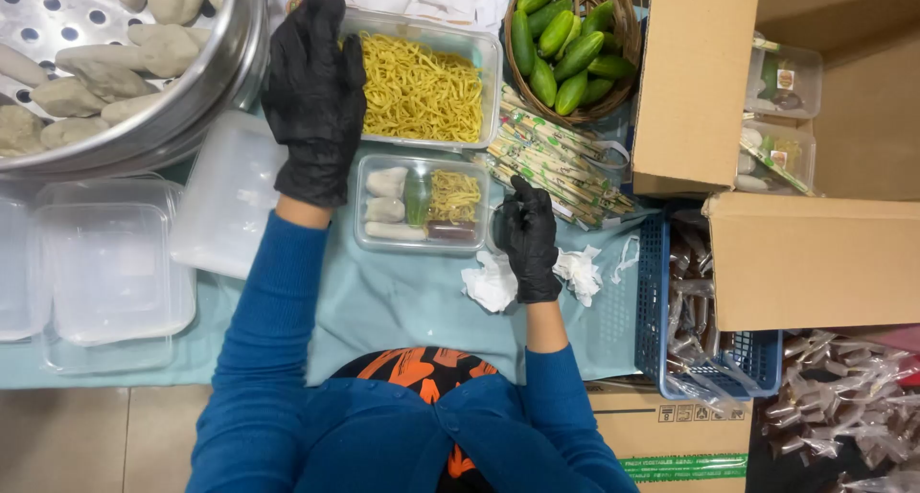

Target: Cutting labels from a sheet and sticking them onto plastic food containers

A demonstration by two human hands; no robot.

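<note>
A clear plastic meal box [367, 234] lies on the teal cloth in front of me, holding pale dumpling pieces, a green cucumber strip, yellow noodles and a dark sauce packet. My left hand [313, 100], in a black glove, hovers flat with fingers spread at the left edge of a larger tub of yellow noodles [422, 86]. My right hand [527, 236], also gloved black, is curled at the meal box's right edge, above crumpled white tissue [491, 284]. Whether it grips anything is unclear.
A steel steamer pan [192, 91] of grey dumplings sits top left, with stacked clear lids and boxes [105, 273] below. A wicker basket of cucumbers [570, 47], wrapped chopsticks [556, 162], a cardboard carton [815, 253] of packed boxes and a blue crate [652, 330] of sauce packets lie right.
</note>
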